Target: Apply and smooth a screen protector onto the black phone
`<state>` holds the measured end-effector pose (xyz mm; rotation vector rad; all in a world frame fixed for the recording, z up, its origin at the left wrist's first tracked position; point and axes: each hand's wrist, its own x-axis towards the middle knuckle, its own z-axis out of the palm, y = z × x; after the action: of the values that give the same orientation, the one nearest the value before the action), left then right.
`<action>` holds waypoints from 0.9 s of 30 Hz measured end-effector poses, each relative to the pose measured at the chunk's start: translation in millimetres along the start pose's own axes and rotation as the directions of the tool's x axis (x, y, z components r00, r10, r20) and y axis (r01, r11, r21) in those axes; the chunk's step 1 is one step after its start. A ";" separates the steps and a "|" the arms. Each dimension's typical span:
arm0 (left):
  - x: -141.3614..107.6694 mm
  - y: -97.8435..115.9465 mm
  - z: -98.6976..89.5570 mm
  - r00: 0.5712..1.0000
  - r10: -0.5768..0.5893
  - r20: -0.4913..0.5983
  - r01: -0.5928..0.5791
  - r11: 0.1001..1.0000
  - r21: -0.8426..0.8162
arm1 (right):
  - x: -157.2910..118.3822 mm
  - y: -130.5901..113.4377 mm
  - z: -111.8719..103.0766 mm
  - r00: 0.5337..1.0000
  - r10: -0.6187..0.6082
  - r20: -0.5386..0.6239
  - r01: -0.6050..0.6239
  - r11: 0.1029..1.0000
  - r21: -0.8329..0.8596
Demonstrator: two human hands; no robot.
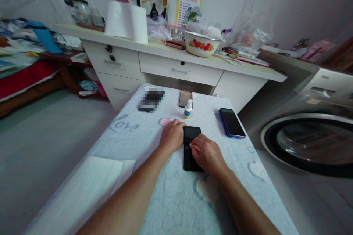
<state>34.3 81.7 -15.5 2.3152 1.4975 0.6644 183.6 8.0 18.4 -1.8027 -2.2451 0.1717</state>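
A black phone (pixel 190 159) lies flat on the cloth-covered table (pixel 171 194), screen up. My left hand (pixel 172 136) rests at its upper left edge, fingers bent, the thumb reaching the top corner; whether it grips the phone is unclear. Over the right part of the screen is my right hand (pixel 206 152), fingers closed around a small tan thing (pixel 195 147) too small to name. Just beyond the phone stands a small white bottle (pixel 188 110) with a blue and yellow label.
Behind the bottle lies another phone (pixel 185 98). Stacked phones (pixel 232 123) are at the right edge, and a partly pixelated item (pixel 151 100) is at the back left. A desk (pixel 176 57) stands beyond, with a washing machine (pixel 309 117) at the right.
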 end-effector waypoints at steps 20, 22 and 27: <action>-0.1 2.5 -3.5 1.000 -0.011 0.026 0.011 1.000 -0.007 | 8.6 32.5 -1.6 0.977 0.200 -0.078 -0.202 0.979 -0.017; -0.1 3.0 -4.3 0.999 -0.016 0.032 0.016 1.000 -0.003 | 8.9 30.5 -1.5 0.977 0.197 -0.077 -0.199 0.980 -0.023; 0.4 3.1 -4.6 0.999 -0.016 0.037 0.015 1.000 0.009 | 10.0 20.8 -0.2 0.986 0.159 -0.059 -0.161 0.987 -0.022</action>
<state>34.4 80.9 -10.1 2.3068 1.5031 0.6092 201.2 22.4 14.6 -1.9765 -2.0740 0.1189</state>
